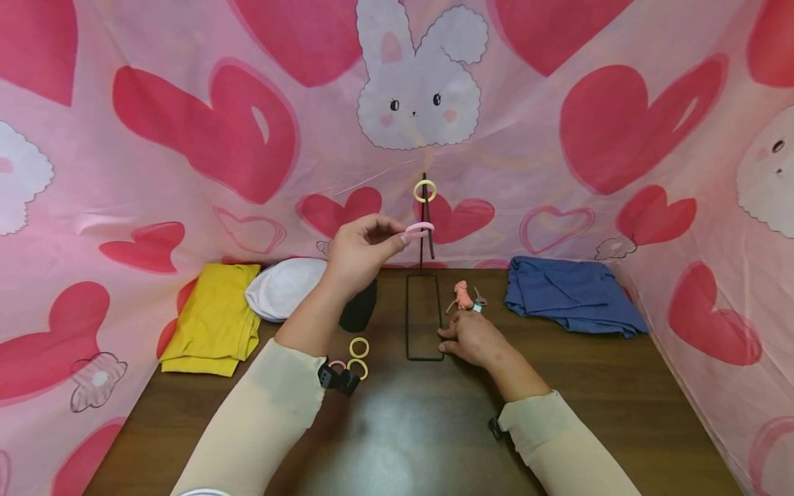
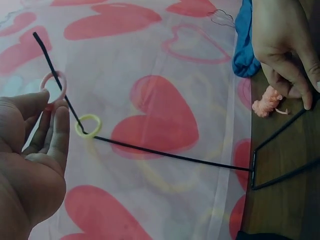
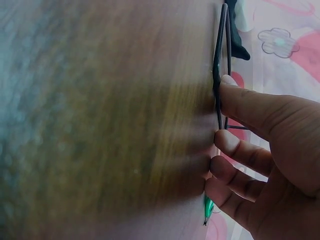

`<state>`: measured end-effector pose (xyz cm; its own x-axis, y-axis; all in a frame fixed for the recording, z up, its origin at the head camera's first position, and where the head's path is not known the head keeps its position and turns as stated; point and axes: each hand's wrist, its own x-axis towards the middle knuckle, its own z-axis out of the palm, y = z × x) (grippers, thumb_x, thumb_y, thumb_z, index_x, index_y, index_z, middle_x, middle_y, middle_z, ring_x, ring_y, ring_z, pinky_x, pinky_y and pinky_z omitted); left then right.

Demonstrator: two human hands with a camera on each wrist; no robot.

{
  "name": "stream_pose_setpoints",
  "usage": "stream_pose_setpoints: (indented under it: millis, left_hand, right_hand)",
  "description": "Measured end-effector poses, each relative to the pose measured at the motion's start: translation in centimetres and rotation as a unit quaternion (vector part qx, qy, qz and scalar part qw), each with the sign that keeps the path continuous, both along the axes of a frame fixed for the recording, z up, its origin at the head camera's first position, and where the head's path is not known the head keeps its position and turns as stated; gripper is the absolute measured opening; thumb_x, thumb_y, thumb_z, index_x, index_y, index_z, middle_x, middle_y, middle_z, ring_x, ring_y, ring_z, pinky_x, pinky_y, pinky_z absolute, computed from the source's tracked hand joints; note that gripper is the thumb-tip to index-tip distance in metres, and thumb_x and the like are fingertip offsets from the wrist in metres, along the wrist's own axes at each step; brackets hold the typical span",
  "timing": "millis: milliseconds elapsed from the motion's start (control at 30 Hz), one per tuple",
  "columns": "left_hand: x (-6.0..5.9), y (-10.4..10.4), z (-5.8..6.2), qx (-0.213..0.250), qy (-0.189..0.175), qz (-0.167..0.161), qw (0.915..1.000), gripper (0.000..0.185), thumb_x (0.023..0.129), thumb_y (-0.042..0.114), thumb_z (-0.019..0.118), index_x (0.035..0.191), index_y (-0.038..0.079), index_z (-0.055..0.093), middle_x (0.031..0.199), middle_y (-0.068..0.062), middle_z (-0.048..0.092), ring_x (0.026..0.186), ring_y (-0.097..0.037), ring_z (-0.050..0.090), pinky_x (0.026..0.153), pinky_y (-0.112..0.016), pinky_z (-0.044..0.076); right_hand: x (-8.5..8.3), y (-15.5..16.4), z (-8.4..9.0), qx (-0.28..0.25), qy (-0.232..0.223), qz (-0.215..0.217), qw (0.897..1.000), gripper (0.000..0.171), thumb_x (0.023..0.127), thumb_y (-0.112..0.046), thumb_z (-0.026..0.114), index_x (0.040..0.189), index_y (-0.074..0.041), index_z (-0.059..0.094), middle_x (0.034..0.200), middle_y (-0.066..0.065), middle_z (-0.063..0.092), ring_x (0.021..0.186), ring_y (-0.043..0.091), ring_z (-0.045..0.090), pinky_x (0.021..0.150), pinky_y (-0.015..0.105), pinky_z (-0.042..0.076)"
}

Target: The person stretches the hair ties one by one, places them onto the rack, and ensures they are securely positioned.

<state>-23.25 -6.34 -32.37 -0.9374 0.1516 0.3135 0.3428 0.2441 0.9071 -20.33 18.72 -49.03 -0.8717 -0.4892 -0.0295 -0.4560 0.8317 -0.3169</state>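
Three yellow rings [image 1: 359, 347]; two pink rings [image 1: 419, 229]; one wire stand [image 1: 424, 317]; two hands [image 1: 360, 251]; three folded cloths [image 1: 573, 295]

At frame left my left hand [image 2: 32, 150] pinches a pink ring [image 2: 53, 86] against the black wire stand [image 2: 165, 152] — a yellow ring [image 2: 88, 125] hangs lower on it. Upper right, my right hand [image 2: 287, 40] presses the stand's base beside a pink trinket [image 2: 267, 101].

We see soft, even light overhead, a pale glare patch on the near table [image 1: 397, 427], wide-angle bending at the edges, our right wrist view badly blurred.
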Motion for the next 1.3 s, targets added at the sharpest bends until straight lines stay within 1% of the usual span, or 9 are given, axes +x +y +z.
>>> stream_pose_setpoints:
  millis: [67,233,533,600,767,933,1033,1100,1300]
  left_hand:
    - [-0.4,0.2,-0.1,0.005,-0.012,0.002,0.9999,0.015,0.091,0.020,0.080,0.104,0.012,0.077,0.100,-0.003,0.074,0.093,-0.018,0.072,0.085,-0.035,0.058]
    - [-1.7,0.8,-0.5,0.044,-0.039,0.006,0.9983,0.016,0.091,0.017,0.080,0.103,0.008,0.075,0.101,-0.008,0.072,0.095,-0.021,0.073,0.087,-0.035,0.058]
    - [-3.7,1.9,-1.2,0.110,-0.055,0.003,0.9924,0.017,0.092,0.016,0.080,0.102,0.004,0.073,0.100,-0.011,0.073,0.094,-0.023,0.073,0.089,-0.033,0.058]
    - [-4.1,2.2,-1.2,0.134,-0.062,0.000,0.9890,0.017,0.092,0.014,0.079,0.103,0.004,0.072,0.101,-0.012,0.072,0.095,-0.023,0.074,0.090,-0.033,0.058]
    - [-5.2,3.2,-1.4,0.208,-0.073,-0.006,0.9754,0.014,0.093,0.006,0.077,0.103,-0.001,0.069,0.101,-0.013,0.069,0.094,-0.022,0.074,0.089,-0.035,0.059]
    - [-5.9,4.0,-1.9,0.247,-0.081,0.003,0.9656,0.012,0.093,0.000,0.075,0.102,-0.003,0.067,0.098,-0.012,0.068,0.090,-0.018,0.073,0.088,-0.035,0.059]
    - [-6.2,4.2,-2.0,0.254,-0.081,0.008,0.9639,0.013,0.093,0.001,0.075,0.103,-0.003,0.066,0.099,-0.012,0.067,0.090,-0.017,0.074,0.090,-0.038,0.059]
    - [-6.4,4.3,-2.2,0.250,-0.076,0.011,0.9653,0.015,0.093,0.001,0.075,0.104,-0.004,0.066,0.100,-0.012,0.067,0.091,-0.018,0.073,0.092,-0.039,0.058]
    - [-6.4,3.7,-2.9,0.168,-0.052,0.048,0.9832,0.018,0.092,0.009,0.079,0.105,0.001,0.069,0.101,-0.009,0.071,0.099,-0.018,0.070,0.091,-0.034,0.057]
  right_hand:
    - [0.0,0.0,0.0,0.001,-0.001,0.000,1.000,0.033,0.091,-0.031,0.081,0.119,-0.014,0.079,0.112,0.007,0.068,0.107,0.025,0.063,0.097,0.045,0.051]
    - [-0.1,0.1,0.0,0.002,0.001,0.005,1.000,0.033,0.091,-0.031,0.080,0.120,-0.014,0.079,0.110,0.007,0.067,0.106,0.025,0.062,0.097,0.044,0.050]
    - [-0.1,0.2,-0.2,-0.007,0.004,0.010,1.000,0.033,0.091,-0.030,0.081,0.120,-0.013,0.079,0.110,0.007,0.068,0.103,0.024,0.063,0.094,0.043,0.052]
    - [-0.1,0.2,-0.2,-0.010,0.001,0.009,1.000,0.034,0.091,-0.029,0.081,0.120,-0.013,0.079,0.111,0.007,0.068,0.104,0.024,0.063,0.094,0.044,0.052]
    - [0.0,0.1,-0.1,-0.010,0.005,0.009,1.000,0.034,0.091,-0.029,0.081,0.120,-0.012,0.078,0.111,0.008,0.068,0.104,0.025,0.062,0.095,0.045,0.051]
    - [0.0,0.0,-0.2,-0.007,0.012,0.013,1.000,0.034,0.091,-0.029,0.081,0.120,-0.012,0.079,0.109,0.008,0.068,0.103,0.026,0.062,0.095,0.044,0.051]
    - [0.0,0.0,-0.2,-0.007,0.018,0.013,1.000,0.033,0.091,-0.029,0.081,0.119,-0.012,0.079,0.109,0.008,0.068,0.103,0.026,0.063,0.094,0.044,0.051]
    - [0.0,0.0,-0.2,-0.008,0.020,0.013,1.000,0.033,0.091,-0.029,0.081,0.119,-0.012,0.079,0.109,0.008,0.068,0.103,0.026,0.063,0.095,0.045,0.051]
    - [0.1,0.1,-0.1,-0.011,0.016,0.011,1.000,0.033,0.091,-0.028,0.081,0.119,-0.011,0.079,0.110,0.009,0.068,0.105,0.027,0.063,0.096,0.045,0.051]
